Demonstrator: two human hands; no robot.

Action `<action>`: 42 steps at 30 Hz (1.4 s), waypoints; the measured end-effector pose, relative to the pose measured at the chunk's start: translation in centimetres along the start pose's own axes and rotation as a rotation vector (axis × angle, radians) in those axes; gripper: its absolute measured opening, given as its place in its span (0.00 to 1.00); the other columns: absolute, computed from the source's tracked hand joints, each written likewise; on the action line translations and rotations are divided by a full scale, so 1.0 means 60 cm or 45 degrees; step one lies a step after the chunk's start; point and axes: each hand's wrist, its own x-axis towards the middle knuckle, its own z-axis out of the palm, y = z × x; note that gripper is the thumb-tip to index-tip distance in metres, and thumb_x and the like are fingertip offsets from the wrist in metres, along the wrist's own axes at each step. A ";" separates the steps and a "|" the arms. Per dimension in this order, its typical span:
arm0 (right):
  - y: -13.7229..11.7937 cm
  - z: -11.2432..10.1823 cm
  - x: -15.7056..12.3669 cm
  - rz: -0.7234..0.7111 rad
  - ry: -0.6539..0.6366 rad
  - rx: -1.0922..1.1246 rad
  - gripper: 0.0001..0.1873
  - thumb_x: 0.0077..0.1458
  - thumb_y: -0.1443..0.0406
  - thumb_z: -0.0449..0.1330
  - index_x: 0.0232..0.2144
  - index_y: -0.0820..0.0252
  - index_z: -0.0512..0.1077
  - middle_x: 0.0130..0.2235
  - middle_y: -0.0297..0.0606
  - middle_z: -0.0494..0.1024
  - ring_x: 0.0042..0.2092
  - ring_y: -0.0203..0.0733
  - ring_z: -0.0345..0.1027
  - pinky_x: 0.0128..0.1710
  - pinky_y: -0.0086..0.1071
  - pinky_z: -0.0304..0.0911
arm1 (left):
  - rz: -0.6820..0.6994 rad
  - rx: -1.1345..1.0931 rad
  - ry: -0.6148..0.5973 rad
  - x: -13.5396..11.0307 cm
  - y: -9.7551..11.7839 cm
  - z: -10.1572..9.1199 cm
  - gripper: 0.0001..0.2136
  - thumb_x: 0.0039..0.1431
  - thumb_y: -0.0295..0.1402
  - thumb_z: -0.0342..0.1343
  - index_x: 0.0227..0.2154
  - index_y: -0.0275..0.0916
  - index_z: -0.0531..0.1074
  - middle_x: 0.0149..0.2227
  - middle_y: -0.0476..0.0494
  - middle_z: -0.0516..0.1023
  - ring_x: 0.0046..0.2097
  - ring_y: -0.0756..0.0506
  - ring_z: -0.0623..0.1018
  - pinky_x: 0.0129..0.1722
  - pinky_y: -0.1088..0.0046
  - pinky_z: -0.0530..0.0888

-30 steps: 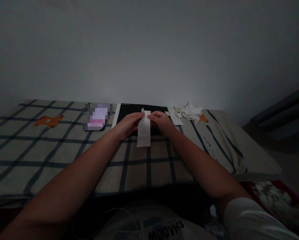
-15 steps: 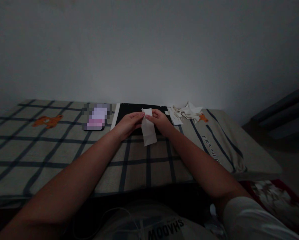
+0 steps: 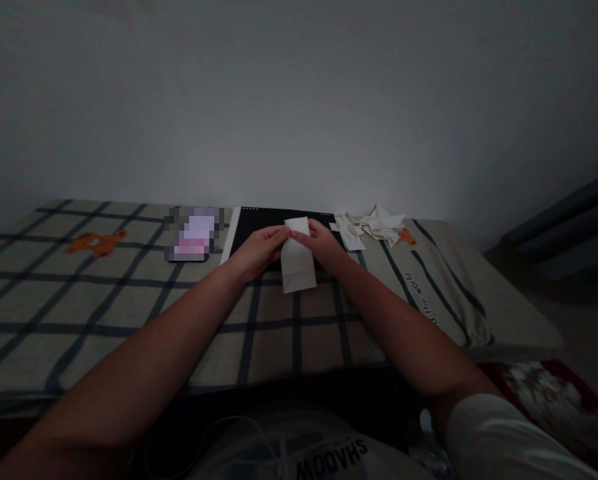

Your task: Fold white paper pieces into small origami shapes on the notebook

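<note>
A strip of white paper (image 3: 299, 267) is pinched between my two hands, its lower end hanging toward me over the checked cloth. My left hand (image 3: 261, 252) grips its left edge with thumb and fingertips. From the other side my right hand (image 3: 323, 245) holds it, the thumb lying across the front and the fingers partly hidden behind. Beneath both hands lies a flat black sheet or board (image 3: 263, 223) with a white left border and small white marks along its top edge.
A phone (image 3: 195, 237) with a blurred screen lies to the left. Crumpled and torn white paper (image 3: 376, 225) is heaped on the right. The checked cloth (image 3: 129, 300) covers the surface, which meets a plain wall (image 3: 299, 100) at the back.
The paper strip has turned and flattened a little, so its lower part shows wider and squarer to me. Both hands keep nearly the same place.
</note>
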 end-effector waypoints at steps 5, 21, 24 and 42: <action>0.000 -0.004 0.000 -0.026 -0.026 -0.080 0.18 0.43 0.55 0.66 0.31 0.59 0.67 0.26 0.30 0.72 0.27 0.32 0.64 0.27 0.27 0.60 | 0.042 0.020 0.143 -0.003 0.008 0.002 0.16 0.48 0.42 0.63 0.35 0.36 0.74 0.30 0.46 0.76 0.29 0.51 0.73 0.29 0.76 0.70; -0.002 -0.007 0.000 -0.088 -0.130 -0.134 0.17 0.51 0.52 0.60 0.26 0.60 0.72 0.24 0.32 0.73 0.26 0.33 0.66 0.27 0.28 0.62 | 0.116 0.314 0.190 -0.005 0.003 -0.002 0.16 0.44 0.42 0.66 0.31 0.36 0.72 0.31 0.47 0.76 0.30 0.50 0.73 0.31 0.73 0.68; -0.005 -0.006 -0.002 -0.080 -0.111 -0.161 0.17 0.49 0.52 0.61 0.26 0.60 0.72 0.23 0.32 0.72 0.25 0.32 0.65 0.27 0.28 0.61 | 0.127 0.362 0.161 -0.007 0.004 -0.001 0.15 0.44 0.40 0.66 0.31 0.36 0.71 0.30 0.49 0.75 0.29 0.50 0.72 0.30 0.74 0.67; -0.015 -0.011 -0.004 -0.125 -0.003 -0.327 0.16 0.50 0.52 0.60 0.27 0.60 0.74 0.24 0.33 0.73 0.27 0.33 0.64 0.29 0.30 0.62 | 0.167 0.393 0.336 -0.006 0.015 -0.003 0.14 0.46 0.42 0.64 0.32 0.36 0.77 0.32 0.44 0.78 0.31 0.48 0.73 0.32 0.72 0.70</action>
